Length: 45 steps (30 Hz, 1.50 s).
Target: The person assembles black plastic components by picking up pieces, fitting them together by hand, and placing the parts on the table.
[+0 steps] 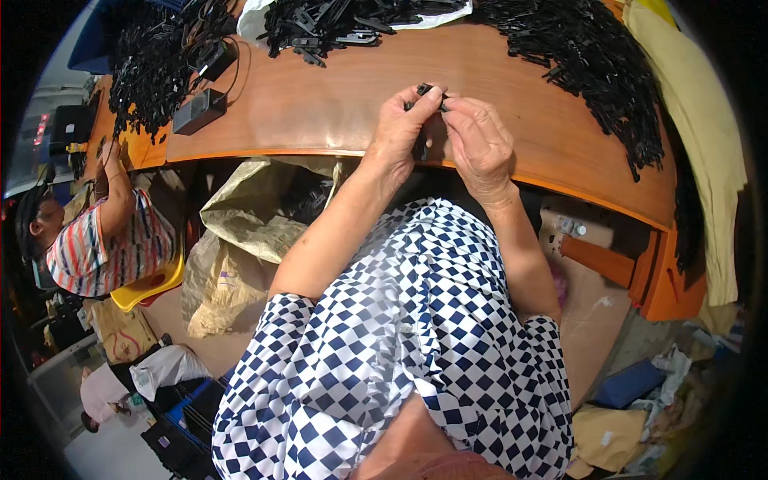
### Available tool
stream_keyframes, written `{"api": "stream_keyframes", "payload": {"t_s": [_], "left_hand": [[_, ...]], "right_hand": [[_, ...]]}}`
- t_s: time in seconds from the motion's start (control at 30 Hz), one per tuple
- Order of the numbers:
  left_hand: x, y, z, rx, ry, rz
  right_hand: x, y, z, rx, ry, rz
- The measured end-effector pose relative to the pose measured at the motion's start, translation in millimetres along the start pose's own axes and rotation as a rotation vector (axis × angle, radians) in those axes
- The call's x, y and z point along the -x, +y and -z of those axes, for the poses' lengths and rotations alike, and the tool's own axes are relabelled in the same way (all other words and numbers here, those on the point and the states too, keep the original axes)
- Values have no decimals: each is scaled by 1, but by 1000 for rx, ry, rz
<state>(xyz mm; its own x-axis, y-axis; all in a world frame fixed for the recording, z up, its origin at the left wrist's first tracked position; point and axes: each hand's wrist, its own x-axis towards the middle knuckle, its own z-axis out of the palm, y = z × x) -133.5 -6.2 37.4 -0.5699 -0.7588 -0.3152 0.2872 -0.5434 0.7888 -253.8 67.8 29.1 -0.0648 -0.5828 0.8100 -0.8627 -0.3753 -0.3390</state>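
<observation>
Above the front edge of the wooden table, my left hand (394,132) pinches a small black plastic piece (424,90) between thumb and fingers. A dark end of it also shows below the left palm. My right hand (482,146) comes in from the other side, with its thumb and fingertips closed at the piece's right end. The two hands almost meet there. The piece's exact kind cannot be made out, since the fingers cover much of it.
Loose black plastic parts lie in a heap at the far middle (320,28), another on the right (596,68) and one on the left (152,72). A black box with a cable (200,111) sits on the table (320,104). A person in stripes (120,240) works at left. Sacks (248,204) hang below the edge.
</observation>
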Motion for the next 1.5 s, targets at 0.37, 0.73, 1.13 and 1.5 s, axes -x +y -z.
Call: {"api": "stream_keyframes", "payload": {"t_s": [0.37,0.73,1.13,1.5], "left_hand": [[24,25,37,12,-277,-338],[35,22,46,148,-301,-399],[45,24,54,156,-298,-264],[118,69,178,-1553,370,-360]], "right_hand": [[-33,-52,11,-505,-364,-794],[-35,-66,-3,-400,-258,-399],[-23,-55,-11,-340,-264,-301],[11,36,37,-322,-450,-753]]}}
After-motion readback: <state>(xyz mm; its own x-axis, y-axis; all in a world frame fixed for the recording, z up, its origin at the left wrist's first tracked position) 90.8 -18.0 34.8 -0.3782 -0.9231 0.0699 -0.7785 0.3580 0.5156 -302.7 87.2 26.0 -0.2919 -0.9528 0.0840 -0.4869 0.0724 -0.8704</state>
